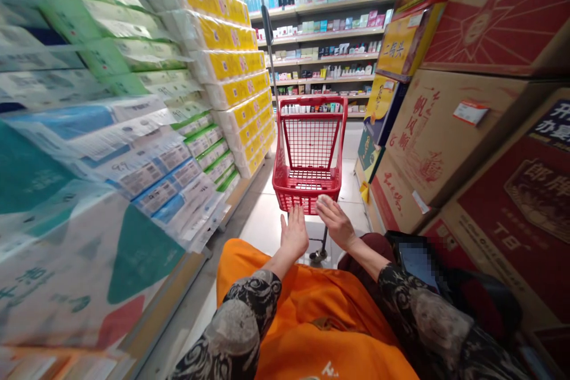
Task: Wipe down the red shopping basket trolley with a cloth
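Wrapped toilet-roll packs (222, 71) stack on the left, cardboard cartons (449, 136) on the right, goods shelves (320, 37) ahead

I'm working a red wire-mesh shopping cart (309, 142) that stands upright, its near rim just at my left hand (294, 234) and right hand (336, 222).
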`<state>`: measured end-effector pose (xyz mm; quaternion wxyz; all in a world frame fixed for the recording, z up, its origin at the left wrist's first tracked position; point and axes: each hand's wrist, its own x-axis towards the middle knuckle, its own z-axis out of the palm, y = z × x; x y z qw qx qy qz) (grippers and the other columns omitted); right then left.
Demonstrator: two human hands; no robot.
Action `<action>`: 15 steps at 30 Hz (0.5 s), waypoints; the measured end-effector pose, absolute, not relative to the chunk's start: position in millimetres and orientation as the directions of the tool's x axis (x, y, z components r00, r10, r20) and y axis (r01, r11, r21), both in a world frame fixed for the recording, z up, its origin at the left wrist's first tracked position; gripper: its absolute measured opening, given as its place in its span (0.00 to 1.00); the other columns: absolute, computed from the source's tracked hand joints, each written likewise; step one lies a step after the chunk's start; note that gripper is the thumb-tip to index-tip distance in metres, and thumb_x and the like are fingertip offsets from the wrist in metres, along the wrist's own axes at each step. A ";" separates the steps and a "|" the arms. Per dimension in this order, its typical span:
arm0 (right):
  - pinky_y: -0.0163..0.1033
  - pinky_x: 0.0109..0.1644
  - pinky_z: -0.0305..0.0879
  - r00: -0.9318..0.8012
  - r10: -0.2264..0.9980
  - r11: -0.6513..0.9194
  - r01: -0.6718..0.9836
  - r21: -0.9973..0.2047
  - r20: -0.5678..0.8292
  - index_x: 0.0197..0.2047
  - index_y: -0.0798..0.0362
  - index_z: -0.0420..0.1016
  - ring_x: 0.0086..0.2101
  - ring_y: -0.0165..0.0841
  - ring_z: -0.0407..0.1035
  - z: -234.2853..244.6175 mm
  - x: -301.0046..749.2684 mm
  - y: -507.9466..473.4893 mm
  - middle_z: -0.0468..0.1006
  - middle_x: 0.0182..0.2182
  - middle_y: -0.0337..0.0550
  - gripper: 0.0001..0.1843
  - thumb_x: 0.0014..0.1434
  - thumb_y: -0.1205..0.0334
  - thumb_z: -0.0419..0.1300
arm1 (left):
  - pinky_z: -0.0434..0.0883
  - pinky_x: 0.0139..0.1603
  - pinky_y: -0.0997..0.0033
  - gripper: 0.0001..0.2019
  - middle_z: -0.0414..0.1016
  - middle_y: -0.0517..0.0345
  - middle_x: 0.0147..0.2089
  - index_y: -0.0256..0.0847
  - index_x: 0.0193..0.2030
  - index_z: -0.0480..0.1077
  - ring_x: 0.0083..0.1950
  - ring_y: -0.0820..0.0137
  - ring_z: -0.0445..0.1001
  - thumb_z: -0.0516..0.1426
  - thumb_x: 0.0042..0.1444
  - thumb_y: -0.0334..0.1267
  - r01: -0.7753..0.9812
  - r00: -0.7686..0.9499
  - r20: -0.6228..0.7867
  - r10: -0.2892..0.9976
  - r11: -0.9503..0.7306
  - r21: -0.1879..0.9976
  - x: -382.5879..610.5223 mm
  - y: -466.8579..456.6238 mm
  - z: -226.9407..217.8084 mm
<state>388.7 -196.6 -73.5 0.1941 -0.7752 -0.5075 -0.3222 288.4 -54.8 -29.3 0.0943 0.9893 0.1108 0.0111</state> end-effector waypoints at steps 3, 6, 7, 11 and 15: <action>0.53 0.62 0.56 0.328 0.606 -0.472 0.881 -0.004 0.725 0.57 0.53 0.67 0.63 0.38 0.47 -60.9 396.0 -199.7 0.69 0.56 0.46 0.24 0.62 0.76 0.44 | 0.39 0.67 0.45 0.37 0.35 0.43 0.71 0.30 0.68 0.40 0.71 0.59 0.37 0.47 0.49 0.28 0.210 0.976 0.015 0.217 -0.957 0.199 290.6 -60.5 -27.4; 0.52 0.62 0.58 0.305 0.652 -0.450 0.893 0.031 0.694 0.54 0.57 0.70 0.62 0.39 0.49 -78.5 400.0 -202.1 0.71 0.54 0.47 0.22 0.61 0.76 0.45 | 0.39 0.67 0.46 0.38 0.36 0.44 0.71 0.29 0.68 0.40 0.71 0.60 0.36 0.47 0.49 0.28 0.169 0.984 0.030 0.177 -0.968 0.186 290.7 -66.1 -27.0; 0.52 0.61 0.59 0.296 0.673 -0.439 0.897 0.045 0.678 0.53 0.58 0.70 0.62 0.40 0.51 -88.3 399.7 -202.1 0.71 0.54 0.48 0.21 0.60 0.76 0.46 | 0.39 0.67 0.46 0.38 0.36 0.44 0.71 0.29 0.68 0.40 0.71 0.60 0.36 0.48 0.48 0.29 0.157 0.986 0.033 0.166 -0.972 0.176 290.2 -67.1 -27.8; 0.52 0.61 0.59 0.273 0.741 -0.391 0.918 0.064 0.614 0.52 0.59 0.71 0.61 0.38 0.54 -111.7 393.4 -191.9 0.72 0.53 0.51 0.20 0.59 0.76 0.49 | 0.42 0.67 0.46 0.38 0.38 0.43 0.71 0.30 0.68 0.40 0.71 0.60 0.39 0.48 0.49 0.30 0.170 0.984 0.043 0.175 -0.979 0.114 288.2 -63.3 -33.9; 0.52 0.63 0.55 0.171 0.783 -0.263 0.962 0.069 0.598 0.54 0.57 0.69 0.62 0.38 0.50 -83.7 390.7 -160.2 0.69 0.56 0.49 0.21 0.60 0.76 0.48 | 0.43 0.67 0.47 0.37 0.38 0.43 0.71 0.28 0.68 0.40 0.71 0.60 0.39 0.48 0.50 0.31 0.262 0.964 0.025 0.265 -0.963 0.064 291.2 -48.7 -32.7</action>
